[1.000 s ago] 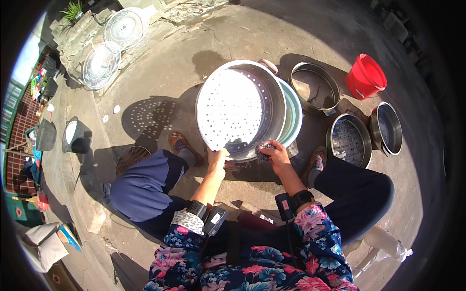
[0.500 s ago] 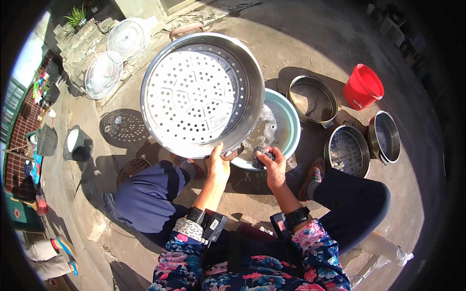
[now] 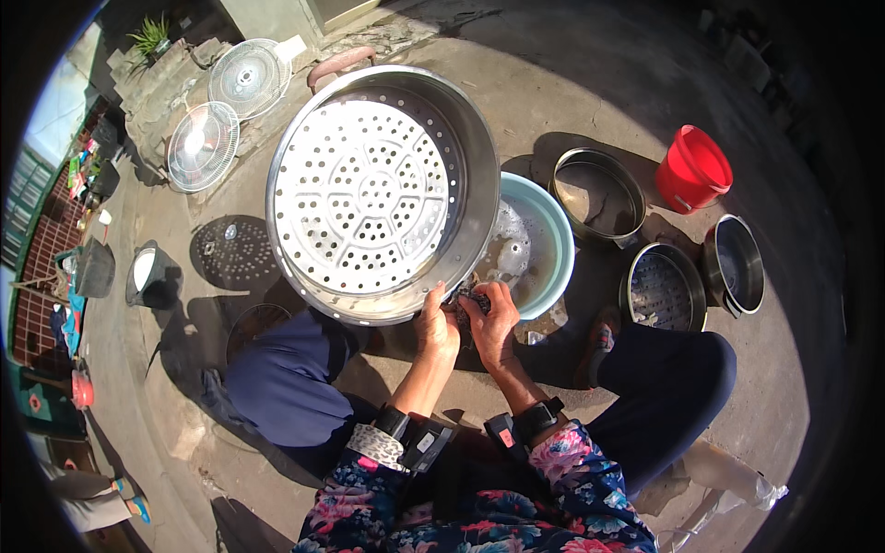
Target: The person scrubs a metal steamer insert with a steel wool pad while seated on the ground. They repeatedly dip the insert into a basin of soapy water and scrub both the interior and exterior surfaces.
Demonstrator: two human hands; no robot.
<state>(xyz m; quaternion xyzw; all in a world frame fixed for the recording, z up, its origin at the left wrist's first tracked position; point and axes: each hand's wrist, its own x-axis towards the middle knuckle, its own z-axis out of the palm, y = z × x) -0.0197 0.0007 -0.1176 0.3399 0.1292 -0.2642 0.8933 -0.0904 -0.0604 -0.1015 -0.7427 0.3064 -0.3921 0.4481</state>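
Note:
A large round metal steamer tier point(image 3: 378, 226) with a perforated bottom is tilted up in front of me, its inside facing me in the sun. My left hand point(image 3: 436, 330) grips its near rim, thumb on top. Close beside it, my right hand point(image 3: 495, 323) pinches a dark metal scouring pad point(image 3: 472, 304) against the steamer's lower right edge, around the near handle, which the hands largely hide. A light blue basin point(image 3: 562, 241) of cloudy, sudsy water stands behind my right hand, partly covered by the steamer.
To the right sit a metal ring-shaped tier point(image 3: 638, 195), a perforated steamer tier point(image 3: 701, 290), a metal pot point(image 3: 735, 263) and a red bucket point(image 3: 691, 170). Fan grilles point(image 3: 205, 146) lean on rubble at the far left, above a dark bucket point(image 3: 159, 284). Another person's legs point(image 3: 97, 502) show lower left.
My right hand has moved left with the scouring pad, from over the basin to the steamer's near edge. The steamer has shifted slightly nearer and its tilt has changed.

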